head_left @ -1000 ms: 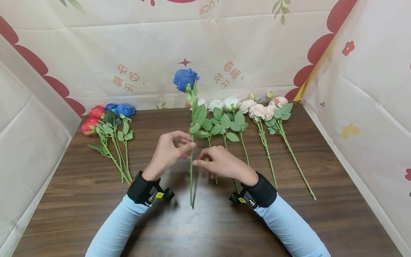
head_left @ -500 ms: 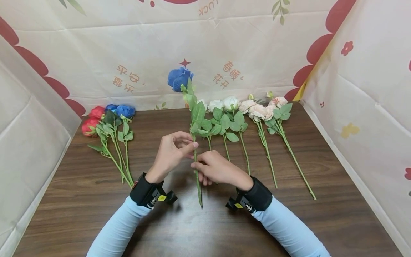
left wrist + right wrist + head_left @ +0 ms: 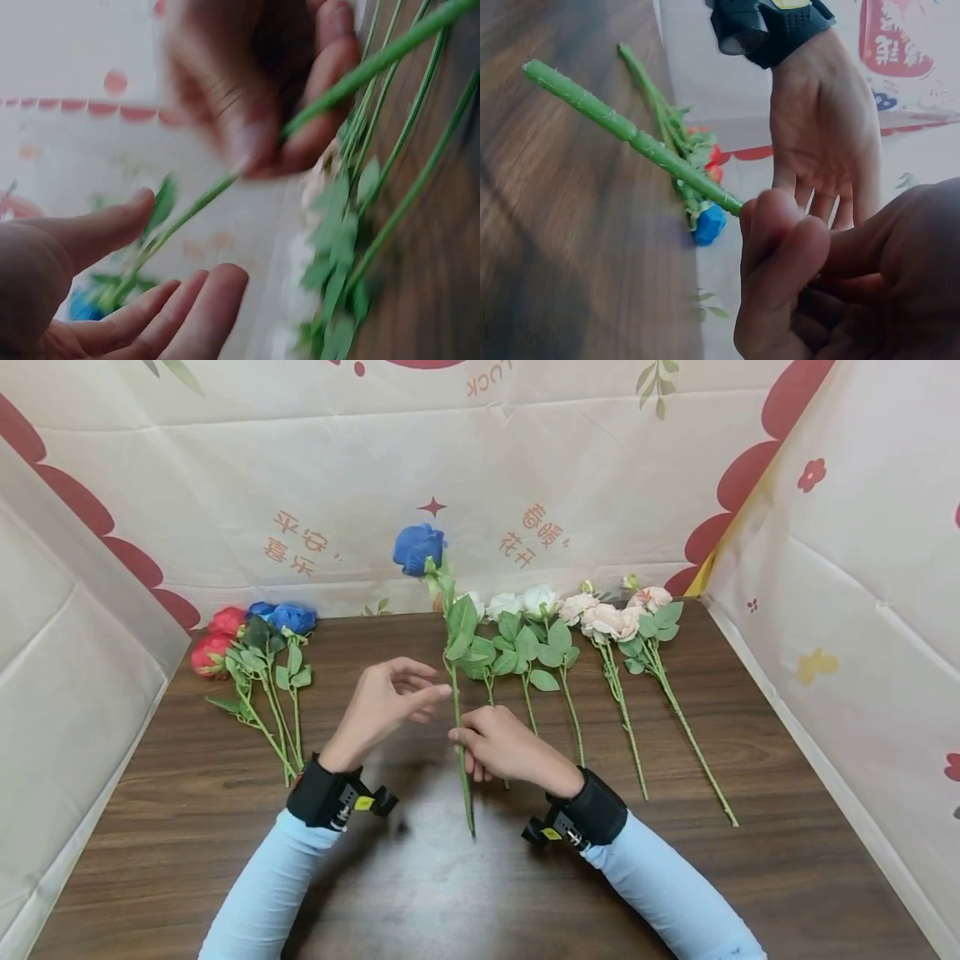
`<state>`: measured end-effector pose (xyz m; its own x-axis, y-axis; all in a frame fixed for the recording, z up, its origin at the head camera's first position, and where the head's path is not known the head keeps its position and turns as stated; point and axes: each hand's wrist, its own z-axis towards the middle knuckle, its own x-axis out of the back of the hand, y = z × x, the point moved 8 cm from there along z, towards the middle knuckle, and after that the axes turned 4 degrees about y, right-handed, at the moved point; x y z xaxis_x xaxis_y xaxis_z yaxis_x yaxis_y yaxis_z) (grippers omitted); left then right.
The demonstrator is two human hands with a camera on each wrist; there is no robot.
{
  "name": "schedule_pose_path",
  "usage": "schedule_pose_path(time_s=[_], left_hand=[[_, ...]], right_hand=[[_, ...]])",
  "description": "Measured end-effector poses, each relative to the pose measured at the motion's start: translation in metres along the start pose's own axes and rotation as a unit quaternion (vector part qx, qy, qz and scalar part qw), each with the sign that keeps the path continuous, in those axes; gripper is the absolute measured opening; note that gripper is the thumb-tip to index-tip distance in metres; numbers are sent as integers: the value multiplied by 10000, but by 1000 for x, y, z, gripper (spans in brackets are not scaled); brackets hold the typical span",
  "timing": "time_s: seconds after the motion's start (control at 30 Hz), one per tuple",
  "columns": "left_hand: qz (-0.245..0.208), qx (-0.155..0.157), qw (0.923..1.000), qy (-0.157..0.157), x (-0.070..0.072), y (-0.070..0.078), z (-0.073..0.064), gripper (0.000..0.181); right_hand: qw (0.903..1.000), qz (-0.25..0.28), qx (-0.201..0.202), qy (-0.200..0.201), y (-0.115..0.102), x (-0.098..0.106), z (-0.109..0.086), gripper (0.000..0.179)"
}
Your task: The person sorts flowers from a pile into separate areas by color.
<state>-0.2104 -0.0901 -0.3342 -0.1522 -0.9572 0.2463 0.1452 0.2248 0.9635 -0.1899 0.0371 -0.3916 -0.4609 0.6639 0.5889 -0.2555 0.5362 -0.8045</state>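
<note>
Left to right: red blooms (image 3: 211,653) and blue blooms (image 3: 293,618) lie as one bundle on the table (image 3: 112,877), beyond and well to the left of the left hand (image 3: 382,706); their stems cross and converge toward that hand's wrist; I judge this group gathered, with neither hand on it.

Left hand: thumb and fingers spread apart, pinching nothing; thumb tip just beside the stem (image 3: 456,710) of the blue rose (image 3: 420,550), contact not certain. The rose is off the table, its bloom beyond both hands, the stem running down between them; it leans to the left at the top; whether its foot touches the table I cannot tell.

Right hand (image 3: 506,742): thumb and fingers pinch the stem, below the left hand's level; by my reading the pick-up is done and the rose rests in this hand alone; setting it down is not yet done.

White roses (image 3: 540,600) lie beyond the right hand, some stems partly hidden by it; pink flowers (image 3: 603,620) lie farther to its right; both groups unheld.

Differences: a second ago the right hand was just beside the stem, the left hand pinching it; at half a second both were on it; now the left has let go and drawn slightly left; lying flowers unchanged.
</note>
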Motion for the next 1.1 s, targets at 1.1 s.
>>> schedule_pose_path(time_s=[1.1], left_hand=[[1389, 370, 9885, 463, 58, -57, 27, 42]], right_hand=[[9795, -1138, -1642, -234, 59, -11, 76, 32]])
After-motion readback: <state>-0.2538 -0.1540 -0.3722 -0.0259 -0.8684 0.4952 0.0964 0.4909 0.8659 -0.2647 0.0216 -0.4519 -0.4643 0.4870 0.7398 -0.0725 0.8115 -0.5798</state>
